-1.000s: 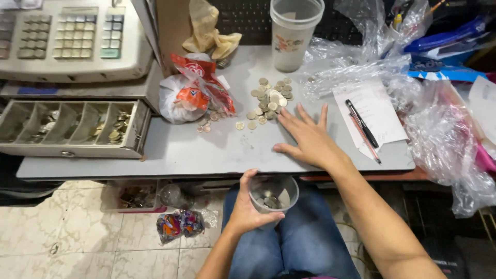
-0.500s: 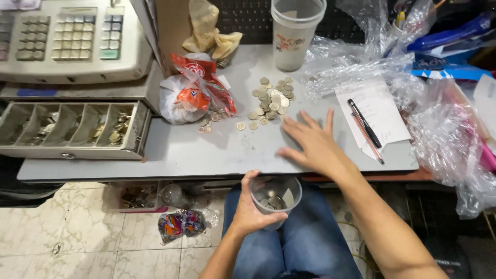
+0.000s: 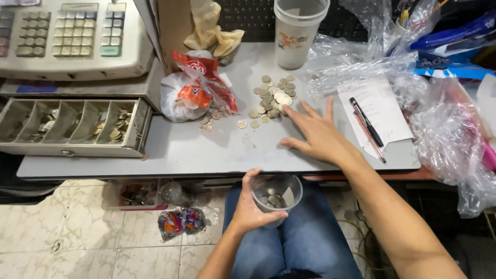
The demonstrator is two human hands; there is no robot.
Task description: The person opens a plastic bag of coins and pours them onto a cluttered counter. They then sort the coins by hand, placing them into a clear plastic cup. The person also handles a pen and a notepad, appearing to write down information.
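1. Head view: the left hand (image 3: 248, 209) wraps its fingers around a small clear plastic cup (image 3: 276, 192), holding coins, just below the grey table edge (image 3: 155, 168).
2. The right hand (image 3: 315, 135) lies flat, fingers spread, empty, touching the loose pile of silver coins (image 3: 272, 98).
3. The coins look small, hard and slippery, best slid; the cup looks light and is best gripped round its wall.

The left hand (image 3: 251, 209) grips a clear plastic cup (image 3: 276, 192) with a few coins in its bottom, just below the near edge of the grey counter (image 3: 206, 150) and over the person's lap. The right hand (image 3: 316, 135) lies flat on the counter with fingers spread, its fingertips touching the near side of the coin pile (image 3: 271, 99). Beyond the pile stands a tall pale cup (image 3: 297, 33), left of it a tied bag (image 3: 194, 92) and an open coin drawer (image 3: 72, 126), right of it two pens (image 3: 368, 124) on a paper slip (image 3: 380, 111).
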